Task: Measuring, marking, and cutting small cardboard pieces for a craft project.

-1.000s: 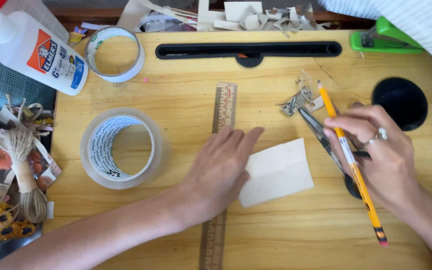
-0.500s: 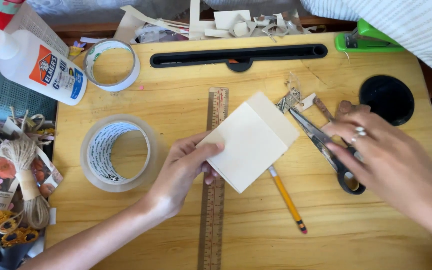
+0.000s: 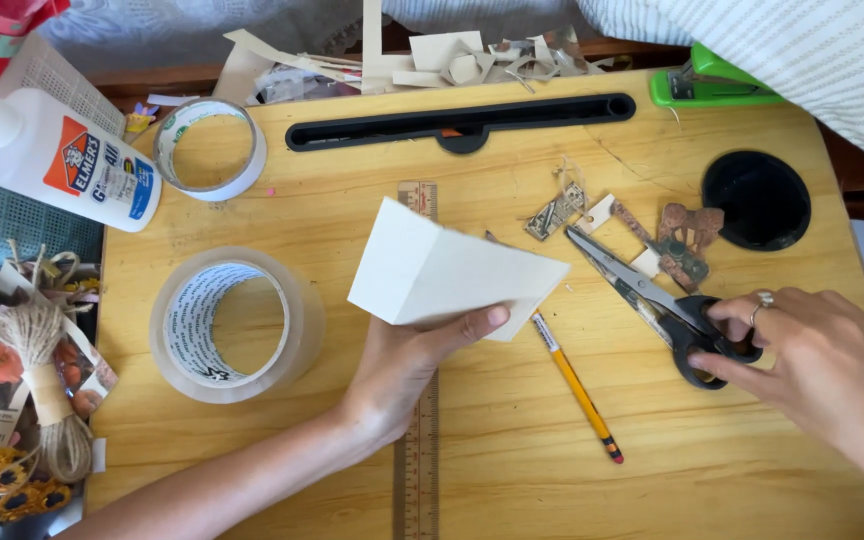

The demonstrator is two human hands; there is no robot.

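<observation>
So the pencil (image 3: 578,385) got dropped; right hand (image 3: 822,370) now grips the scissors (image 3: 667,305), left hand (image 3: 402,365) holds the lifted card (image 3: 447,270) — cutting's up.

Pretty much the whole shot is a light wooden tabletop (image 3: 512,480), kind of a honey yellow with visible grain and a few scuffs. There's a long black slot (image 3: 452,122) set into it near the far edge and a round black recess (image 3: 757,200) over on the right. Past the far edge you get a strip of darker brown wood (image 3: 132,75). Some white fabric with thin stripes (image 3: 812,60) hangs over the top right corner. Light is bright and even, looks like daylight, with soft shadows. No walls, floor or windows visible.
</observation>
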